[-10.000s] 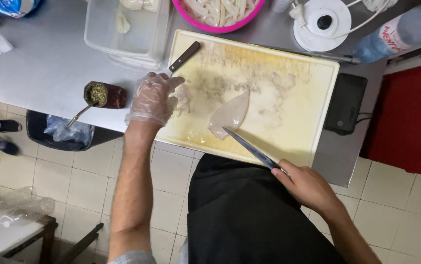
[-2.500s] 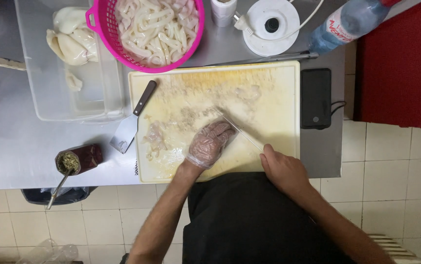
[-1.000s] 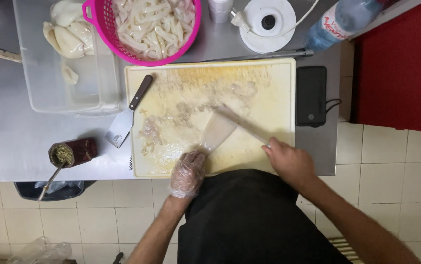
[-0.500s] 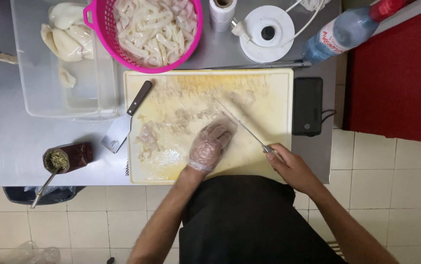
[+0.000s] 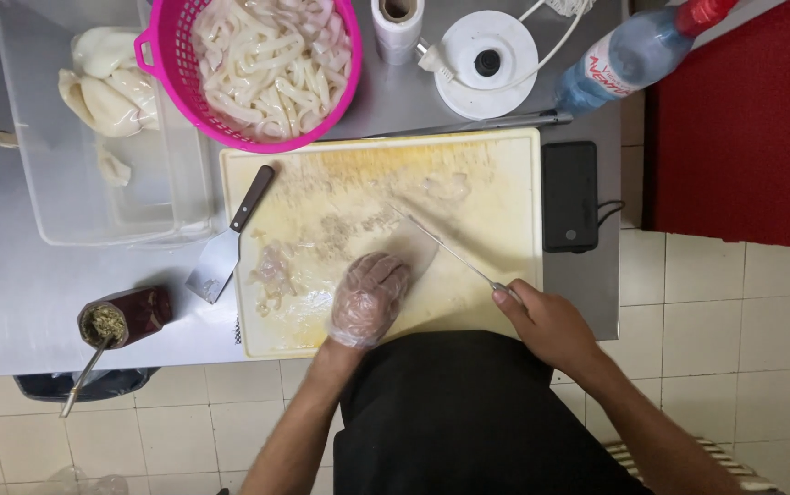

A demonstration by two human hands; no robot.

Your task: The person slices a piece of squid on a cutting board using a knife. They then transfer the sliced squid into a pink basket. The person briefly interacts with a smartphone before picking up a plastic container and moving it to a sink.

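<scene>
While the left hand [image 5: 369, 298], in a clear plastic glove, presses flat on a pale squid piece [image 5: 413, 252] on the yellowed cutting board [image 5: 505, 183], the right hand [image 5: 546, 321] is closed around the handle of a long thin knife [image 5: 445, 243]. Its blade runs up and away from that grip, slanting across the squid just beyond the gloved fingers. Scraps of squid [image 5: 271, 270] lie just left of the gloved hand. Farther left, a wooden-handled scraper [image 5: 230, 238] rests half off the board's edge. Beyond the board, well apart from both hands, stands a pink colander [image 5: 161, 55] full of cut squid strips.
</scene>
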